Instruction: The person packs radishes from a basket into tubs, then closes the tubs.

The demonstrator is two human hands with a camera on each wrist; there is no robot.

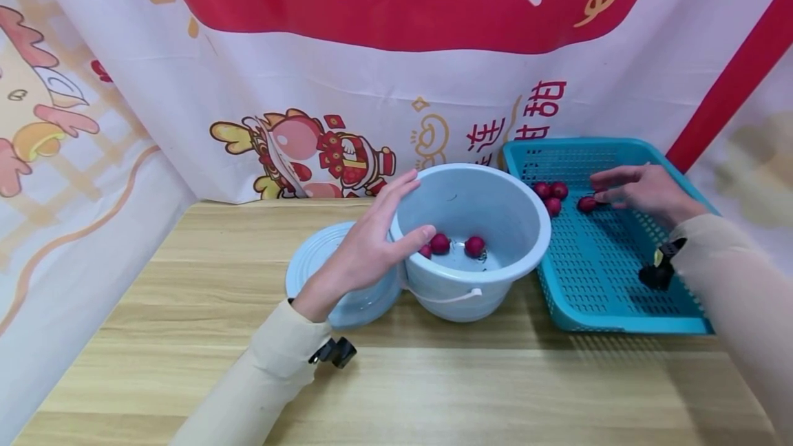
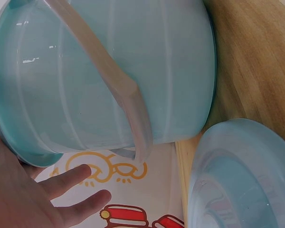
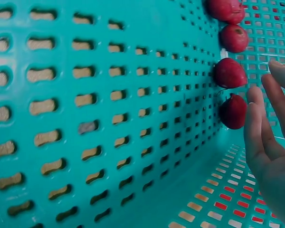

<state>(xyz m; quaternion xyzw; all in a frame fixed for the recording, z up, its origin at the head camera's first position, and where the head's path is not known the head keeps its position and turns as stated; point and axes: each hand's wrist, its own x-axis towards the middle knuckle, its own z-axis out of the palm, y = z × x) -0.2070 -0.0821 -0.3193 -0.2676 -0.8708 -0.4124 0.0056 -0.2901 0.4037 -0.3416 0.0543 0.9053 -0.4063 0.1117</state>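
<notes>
At right of frame, right hand (image 1: 647, 191) is hovering inside teal basket (image 1: 619, 324); its fingers are hanging released, just beside radishes (image 3: 233, 111) lying on basket floor, contact unclear; at frame centre, left hand (image 1: 372, 246) is resting at left rim of pale blue bucket (image 1: 535, 253), fingers spreading, grasping nothing; inside bucket, other radishes (image 1: 474, 247) are sitting at bottom; left of bucket, round lid (image 1: 310, 260) is lying on tabletop (image 1: 186, 308).
</notes>
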